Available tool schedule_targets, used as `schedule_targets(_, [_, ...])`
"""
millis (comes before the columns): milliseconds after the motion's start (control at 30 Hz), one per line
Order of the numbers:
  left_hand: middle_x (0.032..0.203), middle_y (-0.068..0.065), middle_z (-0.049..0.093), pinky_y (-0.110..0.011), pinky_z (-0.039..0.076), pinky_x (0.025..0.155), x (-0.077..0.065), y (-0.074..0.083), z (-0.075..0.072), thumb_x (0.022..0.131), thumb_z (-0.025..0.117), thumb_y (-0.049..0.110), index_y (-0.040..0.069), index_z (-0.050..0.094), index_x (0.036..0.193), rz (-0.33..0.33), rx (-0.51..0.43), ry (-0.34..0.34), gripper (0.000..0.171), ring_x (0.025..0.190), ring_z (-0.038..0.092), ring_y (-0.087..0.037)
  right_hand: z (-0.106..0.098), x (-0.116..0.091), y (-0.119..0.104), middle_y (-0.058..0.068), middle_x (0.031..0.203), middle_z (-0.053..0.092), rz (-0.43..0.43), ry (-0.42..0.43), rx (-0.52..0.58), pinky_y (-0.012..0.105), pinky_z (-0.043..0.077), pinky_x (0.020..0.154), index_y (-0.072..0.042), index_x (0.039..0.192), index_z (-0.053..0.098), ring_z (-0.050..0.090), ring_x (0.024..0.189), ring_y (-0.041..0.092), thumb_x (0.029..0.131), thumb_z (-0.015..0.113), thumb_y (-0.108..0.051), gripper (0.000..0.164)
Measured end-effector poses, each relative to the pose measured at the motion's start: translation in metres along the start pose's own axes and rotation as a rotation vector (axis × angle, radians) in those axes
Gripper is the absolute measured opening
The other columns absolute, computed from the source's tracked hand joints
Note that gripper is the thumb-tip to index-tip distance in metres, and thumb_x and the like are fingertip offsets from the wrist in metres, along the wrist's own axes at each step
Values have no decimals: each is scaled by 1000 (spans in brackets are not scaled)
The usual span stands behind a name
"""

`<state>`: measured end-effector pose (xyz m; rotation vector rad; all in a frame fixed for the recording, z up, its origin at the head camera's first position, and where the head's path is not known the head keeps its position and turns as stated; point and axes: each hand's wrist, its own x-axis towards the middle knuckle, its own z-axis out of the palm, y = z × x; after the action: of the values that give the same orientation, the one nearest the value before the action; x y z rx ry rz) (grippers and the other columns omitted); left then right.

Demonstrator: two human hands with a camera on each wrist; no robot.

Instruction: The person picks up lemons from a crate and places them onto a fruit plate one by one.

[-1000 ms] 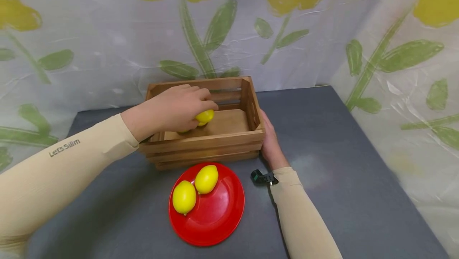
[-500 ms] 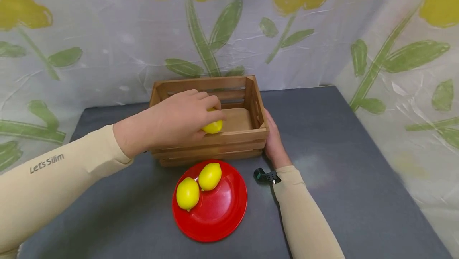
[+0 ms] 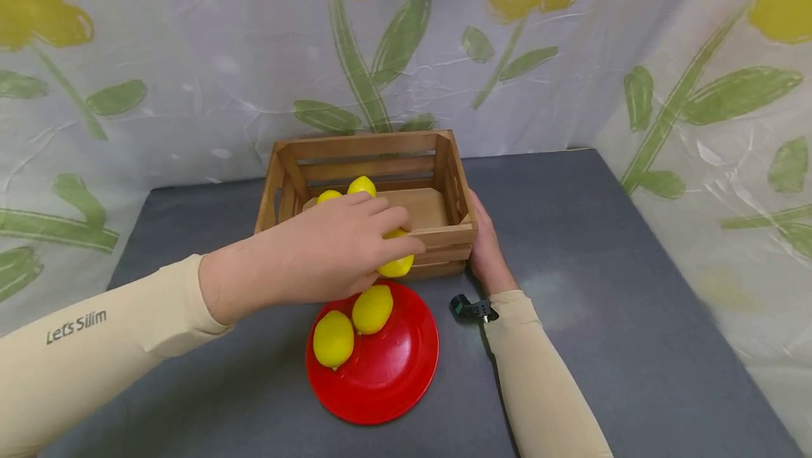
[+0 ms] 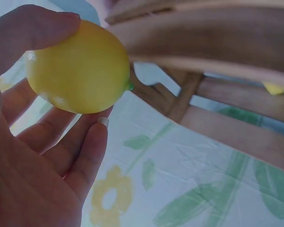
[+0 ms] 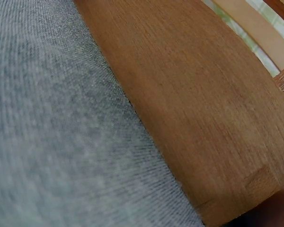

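My left hand [image 3: 336, 243] grips a yellow lemon [image 4: 78, 68], thumb on one side and fingers curled round the other. In the head view this lemon overlaps the front slats of a wooden crate [image 3: 374, 144], just above a red plate [image 3: 387, 366]. Two lemons lie on the plate, one at its left [image 3: 333, 339] and one near its back rim [image 3: 373, 308]. Inside the crate show two more lemons, partly hidden behind my left hand. My right hand [image 3: 487, 246] rests against the crate's right end, its fingers mostly hidden behind the wood.
A dark grey table [image 3: 571, 268] bears the crate and plate. Behind it hangs a pale sheet [image 3: 209, 56] painted with yellow flowers and green leaves. A black strap device [image 3: 471, 310] sits at my right wrist.
My left hand has lifted the lemon out of the crate and brought it over the front edge toward the plate. My right hand stays at the crate's end.
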<state>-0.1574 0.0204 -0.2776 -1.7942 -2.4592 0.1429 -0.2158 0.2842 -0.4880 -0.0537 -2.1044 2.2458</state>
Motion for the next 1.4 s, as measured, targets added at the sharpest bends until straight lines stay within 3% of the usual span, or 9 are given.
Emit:
schedule_targets(300, [129, -3, 70, -39, 57, 104, 1, 23, 24, 91, 84, 24, 23, 71, 140, 36, -27, -20, 51, 118, 65, -24, 0, 0, 1, 1, 174, 36, -13, -9, -17, 55, 27, 133, -27, 168, 39, 35, 159, 26, 118, 32, -44, 54])
schedule_targets(567, [128, 0, 68, -37, 55, 105, 6, 35, 50, 87, 90, 29, 25, 69, 140, 45, -59, -116, 57, 116, 63, -20, -1, 0, 1, 2, 175, 35, -1, 3, -7, 56, 26, 133, -27, 169, 38, 33, 161, 26, 118, 31, -43, 54])
schedule_targets(800, [127, 0, 69, -35, 54, 105, 8, 45, 70, 86, 91, 32, 26, 70, 140, 62, -32, -149, 59, 115, 63, -19, 0, 0, 0, 1, 176, 34, 12, 11, -1, 54, 24, 134, -27, 169, 37, 31, 163, 25, 118, 31, -44, 54])
schedule_targets(1000, [124, 0, 69, -35, 54, 104, 9, 52, 88, 91, 86, 29, 26, 71, 138, 100, 1, -135, 49, 111, 63, -19, -1, 2, 1, 1, 175, 36, 10, 13, -1, 53, 25, 134, -25, 168, 39, 33, 162, 24, 118, 32, -41, 53])
schedule_targets(1200, [122, 0, 69, -35, 55, 103, 10, 53, 96, 90, 87, 29, 26, 72, 137, 94, 15, -116, 50, 109, 64, -19, 0, 3, 0, 1, 175, 36, 8, 10, -1, 53, 25, 134, -25, 168, 40, 32, 162, 24, 118, 32, -41, 53])
schedule_targets(1400, [128, 0, 69, -35, 55, 105, 13, 53, 101, 86, 91, 33, 27, 69, 142, 75, -13, -185, 61, 114, 64, -19, 0, 2, 0, 2, 175, 36, 4, 5, 8, 52, 25, 134, -23, 168, 39, 32, 162, 24, 118, 31, -39, 53])
